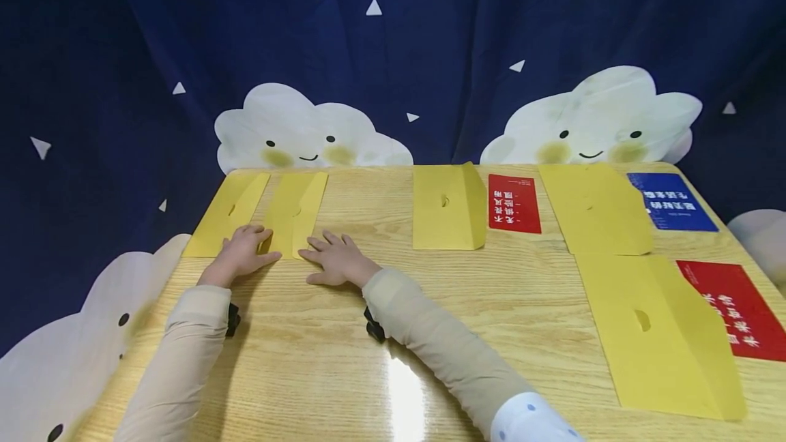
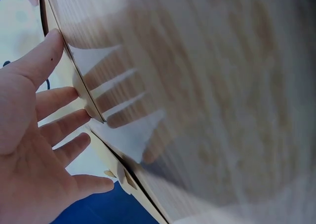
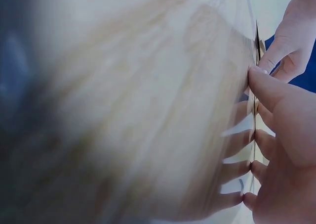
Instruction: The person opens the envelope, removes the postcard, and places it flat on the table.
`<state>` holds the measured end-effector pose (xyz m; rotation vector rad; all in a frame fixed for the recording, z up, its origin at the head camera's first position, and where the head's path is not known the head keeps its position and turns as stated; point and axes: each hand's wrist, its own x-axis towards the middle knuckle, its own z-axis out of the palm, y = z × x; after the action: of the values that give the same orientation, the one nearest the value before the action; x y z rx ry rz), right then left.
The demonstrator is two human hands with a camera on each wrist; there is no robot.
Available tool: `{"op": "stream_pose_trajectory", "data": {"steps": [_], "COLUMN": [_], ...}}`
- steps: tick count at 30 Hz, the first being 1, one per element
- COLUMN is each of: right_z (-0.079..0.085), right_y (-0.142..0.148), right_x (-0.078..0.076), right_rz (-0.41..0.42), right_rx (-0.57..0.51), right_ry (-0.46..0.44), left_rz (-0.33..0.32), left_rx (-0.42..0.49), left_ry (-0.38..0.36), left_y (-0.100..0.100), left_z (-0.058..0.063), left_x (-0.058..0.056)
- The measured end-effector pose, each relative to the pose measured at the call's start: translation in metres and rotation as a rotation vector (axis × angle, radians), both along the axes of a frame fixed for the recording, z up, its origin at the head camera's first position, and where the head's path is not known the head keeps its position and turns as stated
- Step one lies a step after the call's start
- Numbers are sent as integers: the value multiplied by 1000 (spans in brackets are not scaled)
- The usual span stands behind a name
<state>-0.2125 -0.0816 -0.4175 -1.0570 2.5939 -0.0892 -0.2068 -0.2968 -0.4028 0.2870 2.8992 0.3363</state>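
Note:
My left hand (image 1: 244,251) lies at the near end of the second yellow envelope from the left (image 1: 285,203), beside the leftmost yellow envelope (image 1: 224,213). Its fingers are spread and fairly straight in the left wrist view, with the thumb touching an envelope's edge. Across from it, my right hand (image 1: 334,261) rests palm down, fingers spread, its thumb and index finger at the second envelope's near right corner. The right wrist view shows those fingertips (image 3: 256,75) against the tabletop and a thin paper edge. Part of both left envelopes is hidden under the left hand.
Farther right lie a yellow envelope (image 1: 436,210), a red card (image 1: 514,203), another envelope (image 1: 595,213) overlapping a blue card (image 1: 681,203), and a nearer envelope (image 1: 638,353) over a red card (image 1: 752,319). A dark blue curtain (image 1: 430,39) stands behind the wooden table (image 1: 301,346).

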Motion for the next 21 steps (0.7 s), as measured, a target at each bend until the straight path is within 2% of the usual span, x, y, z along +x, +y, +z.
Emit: {"op": "stream_pose_trajectory", "data": {"steps": [9,17,21], "right_z": [4,5,3], "right_y": [10,17,20], "right_x": [3,8,9], "right_rz": [31,50,47], "right_rx": [5,-16,-21], "right_ry": [9,6,11], "left_rz": [-23,-50,-66], "left_rx": [-23,70,79], "left_ry": [-30,-71,-67], "left_y": [7,4,3], "left_z": [6,6,5], "left_x": [4,10,13]}}
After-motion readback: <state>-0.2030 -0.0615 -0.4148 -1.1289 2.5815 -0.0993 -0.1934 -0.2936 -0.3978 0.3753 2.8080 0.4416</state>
